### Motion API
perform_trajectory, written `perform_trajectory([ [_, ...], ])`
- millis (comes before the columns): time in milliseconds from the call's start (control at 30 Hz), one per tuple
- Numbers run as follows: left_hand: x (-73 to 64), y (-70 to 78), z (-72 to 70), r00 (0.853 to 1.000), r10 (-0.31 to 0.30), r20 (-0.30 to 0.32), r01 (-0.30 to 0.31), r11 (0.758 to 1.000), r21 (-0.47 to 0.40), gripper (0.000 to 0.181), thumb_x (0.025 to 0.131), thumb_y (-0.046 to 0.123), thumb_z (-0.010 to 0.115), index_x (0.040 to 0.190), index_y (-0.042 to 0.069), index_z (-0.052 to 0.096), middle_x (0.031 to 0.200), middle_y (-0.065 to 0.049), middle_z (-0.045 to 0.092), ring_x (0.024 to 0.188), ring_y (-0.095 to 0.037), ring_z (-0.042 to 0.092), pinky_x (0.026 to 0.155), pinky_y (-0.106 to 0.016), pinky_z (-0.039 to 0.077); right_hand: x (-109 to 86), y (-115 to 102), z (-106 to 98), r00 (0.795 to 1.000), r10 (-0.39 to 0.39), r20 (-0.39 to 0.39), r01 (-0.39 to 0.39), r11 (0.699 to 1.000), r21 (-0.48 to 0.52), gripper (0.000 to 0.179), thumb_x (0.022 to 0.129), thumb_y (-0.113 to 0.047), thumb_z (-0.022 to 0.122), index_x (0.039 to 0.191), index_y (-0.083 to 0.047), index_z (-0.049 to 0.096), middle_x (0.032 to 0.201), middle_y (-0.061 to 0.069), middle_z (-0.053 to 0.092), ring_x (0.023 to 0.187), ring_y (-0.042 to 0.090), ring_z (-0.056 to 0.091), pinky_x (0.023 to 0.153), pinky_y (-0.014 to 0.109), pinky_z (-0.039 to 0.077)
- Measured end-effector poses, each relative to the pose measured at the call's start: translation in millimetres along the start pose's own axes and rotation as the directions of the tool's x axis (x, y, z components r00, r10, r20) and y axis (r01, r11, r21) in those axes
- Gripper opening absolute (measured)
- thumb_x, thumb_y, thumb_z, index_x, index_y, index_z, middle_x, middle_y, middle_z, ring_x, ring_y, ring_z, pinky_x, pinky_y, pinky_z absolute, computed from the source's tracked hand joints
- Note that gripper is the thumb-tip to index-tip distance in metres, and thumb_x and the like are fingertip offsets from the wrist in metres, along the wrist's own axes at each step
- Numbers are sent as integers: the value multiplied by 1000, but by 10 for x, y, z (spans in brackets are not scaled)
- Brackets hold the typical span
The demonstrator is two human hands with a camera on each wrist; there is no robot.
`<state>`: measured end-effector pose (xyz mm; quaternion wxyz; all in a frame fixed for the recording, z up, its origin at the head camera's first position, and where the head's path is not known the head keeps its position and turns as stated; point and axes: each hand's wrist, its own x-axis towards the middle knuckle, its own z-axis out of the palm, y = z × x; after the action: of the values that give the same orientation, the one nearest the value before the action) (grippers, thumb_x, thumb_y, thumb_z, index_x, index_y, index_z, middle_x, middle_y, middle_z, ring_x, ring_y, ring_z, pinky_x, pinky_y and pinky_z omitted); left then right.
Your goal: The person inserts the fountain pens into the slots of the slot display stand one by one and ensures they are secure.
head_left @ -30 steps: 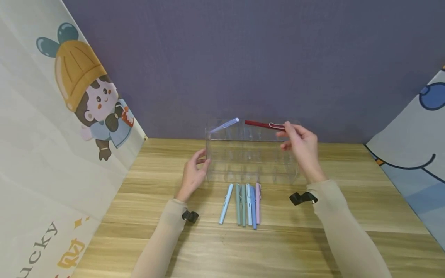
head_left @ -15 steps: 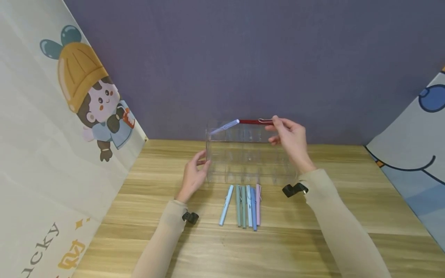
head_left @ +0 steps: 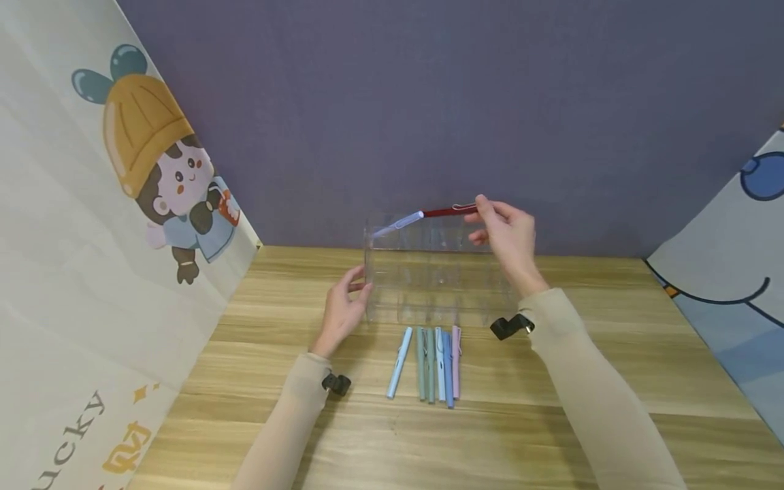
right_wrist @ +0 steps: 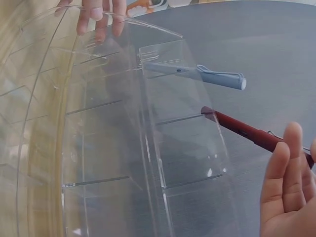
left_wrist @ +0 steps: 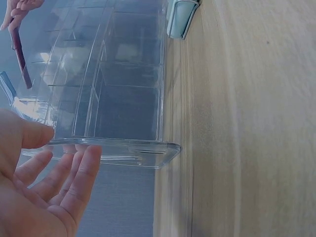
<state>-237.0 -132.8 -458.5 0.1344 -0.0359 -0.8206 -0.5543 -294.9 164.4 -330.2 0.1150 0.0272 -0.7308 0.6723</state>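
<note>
A clear plastic organizer (head_left: 441,275) with rows of compartments stands on the table. My left hand (head_left: 344,309) holds its left side panel, thumb on one face and fingers on the other in the left wrist view. My right hand (head_left: 510,238) pinches a dark red pen (right_wrist: 242,129) by its clip end. The pen's far end is at the organizer's top row, overlapping a divider in the right wrist view. A periwinkle pen (head_left: 399,223) leans in the top row's left compartment, its clip end sticking out.
In front of the organizer lie a light blue pen (head_left: 400,362), two green pens (head_left: 421,364), another light blue pen (head_left: 440,367), a blue pen (head_left: 448,381) and a pink pen (head_left: 456,364). A dark wall panel (head_left: 441,116) rises behind the wooden table (head_left: 429,442).
My right hand has moved left with the red pen, bringing its far end close to the periwinkle pen. The pen's clip end has risen. My left hand stays on the organizer.
</note>
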Motion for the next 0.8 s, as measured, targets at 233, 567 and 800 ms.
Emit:
perform_trajectory([
  [233, -5, 9, 6, 1000, -1, -2, 1, 1000, -3, 46, 102, 6, 68, 147, 4, 60, 145, -20, 66, 121, -41, 70, 97, -50, 66, 24, 21, 90, 1000, 11, 1, -11, 1000, 11, 57, 100, -52, 70, 127, -2, 74, 85, -12, 80, 57, 10, 72, 61, 25, 65],
  [567, -9, 2, -7, 1000, -3, -8, 3, 1000, -1, 47, 102, 7, 68, 148, 3, 59, 145, -20, 66, 122, -41, 70, 97, -50, 66, 78, 88, 262, 999, -5, 35, 8, 997, -81, 54, 96, -51, 76, 122, -4, 78, 87, 2, 82, 55, 10, 72, 57, 28, 64],
  [800, -8, -15, -5, 1000, -3, 5, 3, 1000, 9, 47, 103, 8, 67, 149, 4, 58, 146, -20, 65, 122, -40, 70, 97, -48, 66, 83, 132, 321, 999, 0, 51, 7, 992, -124, 52, 92, -53, 80, 117, -7, 80, 87, 3, 82, 54, 10, 70, 57, 27, 64],
])
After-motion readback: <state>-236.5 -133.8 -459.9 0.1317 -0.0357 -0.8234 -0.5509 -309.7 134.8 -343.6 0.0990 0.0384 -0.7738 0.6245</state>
